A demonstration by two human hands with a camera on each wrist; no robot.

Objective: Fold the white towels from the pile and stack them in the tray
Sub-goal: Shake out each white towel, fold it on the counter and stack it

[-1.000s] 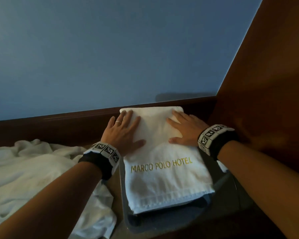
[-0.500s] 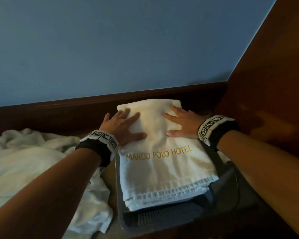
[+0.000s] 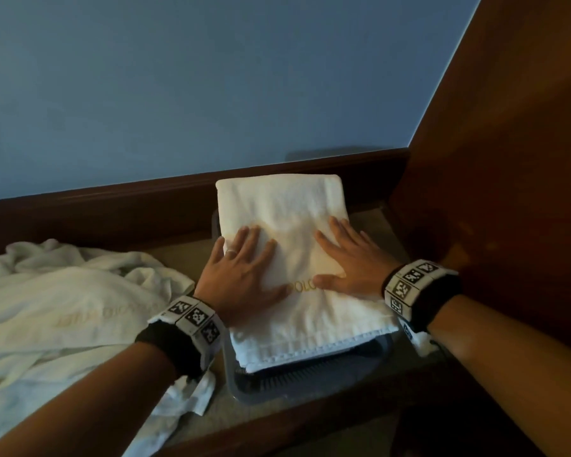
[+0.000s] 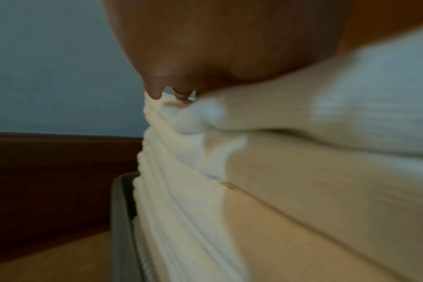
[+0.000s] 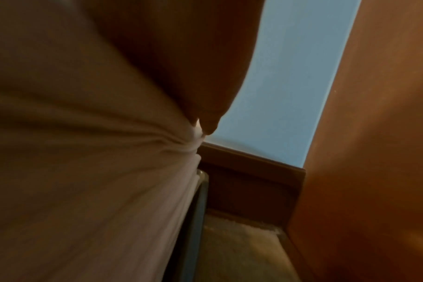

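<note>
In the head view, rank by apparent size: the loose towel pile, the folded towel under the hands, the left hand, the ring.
1. Towel pile, though nearer the camera and cut by the frame edge.
2. Folded towel.
3. Left hand.
4. Ring.

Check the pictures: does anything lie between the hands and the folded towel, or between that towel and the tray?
Nothing visible: left hand and right hand rest directly on the folded towel, already stacked in the tray.

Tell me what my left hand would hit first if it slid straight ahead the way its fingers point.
Only more of the folded towel under the left hand; past its far edge, probably the dark wooden ledge, though depth is unclear.
</note>
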